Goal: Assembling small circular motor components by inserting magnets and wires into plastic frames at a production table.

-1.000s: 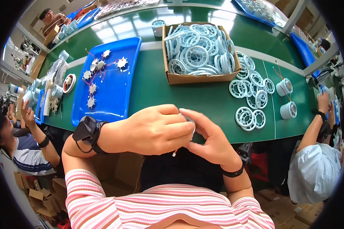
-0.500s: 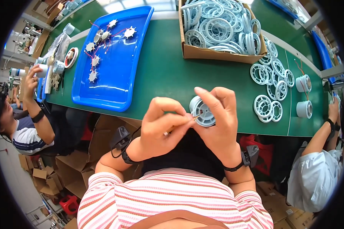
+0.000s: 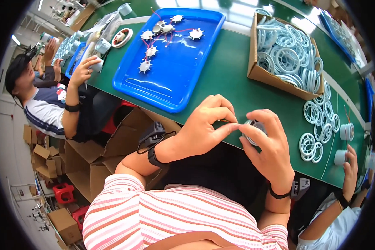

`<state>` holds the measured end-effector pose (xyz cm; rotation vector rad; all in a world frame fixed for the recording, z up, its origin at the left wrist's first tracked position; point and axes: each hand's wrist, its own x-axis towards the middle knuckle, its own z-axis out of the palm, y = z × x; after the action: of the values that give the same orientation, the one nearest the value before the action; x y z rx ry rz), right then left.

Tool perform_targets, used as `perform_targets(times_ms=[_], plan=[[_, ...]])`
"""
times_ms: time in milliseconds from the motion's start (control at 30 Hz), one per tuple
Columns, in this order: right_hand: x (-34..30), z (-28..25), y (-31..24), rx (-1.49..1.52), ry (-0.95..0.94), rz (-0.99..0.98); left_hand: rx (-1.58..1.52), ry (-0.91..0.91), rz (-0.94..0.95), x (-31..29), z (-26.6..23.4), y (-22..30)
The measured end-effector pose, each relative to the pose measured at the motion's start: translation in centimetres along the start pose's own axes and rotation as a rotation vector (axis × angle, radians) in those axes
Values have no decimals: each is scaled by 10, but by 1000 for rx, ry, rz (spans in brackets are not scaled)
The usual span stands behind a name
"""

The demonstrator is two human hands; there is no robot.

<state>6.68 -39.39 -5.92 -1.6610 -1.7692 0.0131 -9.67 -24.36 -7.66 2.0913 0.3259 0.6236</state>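
My right hand [image 3: 270, 141] grips a round light-blue plastic housing [image 3: 259, 126] at the table's front edge. Its fingers cover most of the part. Just left of it, my left hand [image 3: 212, 120] pinches a thin reddish-brown wire [image 3: 225, 121] between thumb and forefinger. Those fingertips almost meet the housing's left side. Where the wire joins the housing is hidden by the fingers.
A blue tray [image 3: 171, 89] holds several white star-edged discs [image 3: 145, 66] with red wires. Behind my right hand stands a cardboard box [image 3: 284, 86] of light-blue rings, with loose rings [image 3: 307, 144] beside it. Co-workers sit at both sides; the right one's hand [image 3: 351, 166] touches a light-blue cup-shaped housing [image 3: 340, 157].
The view has swung, so the tray, box and rings appear farther right. My right hand now covers more of the housing. The right co-worker's hand has reached a cup-shaped housing.
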Motion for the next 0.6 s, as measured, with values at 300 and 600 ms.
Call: perform_targets(times_ms=[300, 600], plan=[[3, 9, -2, 6, 36, 40, 834, -12, 97, 54, -80, 31], [3, 15, -3, -43, 78, 34, 1185, -183, 68, 170, -124, -89]])
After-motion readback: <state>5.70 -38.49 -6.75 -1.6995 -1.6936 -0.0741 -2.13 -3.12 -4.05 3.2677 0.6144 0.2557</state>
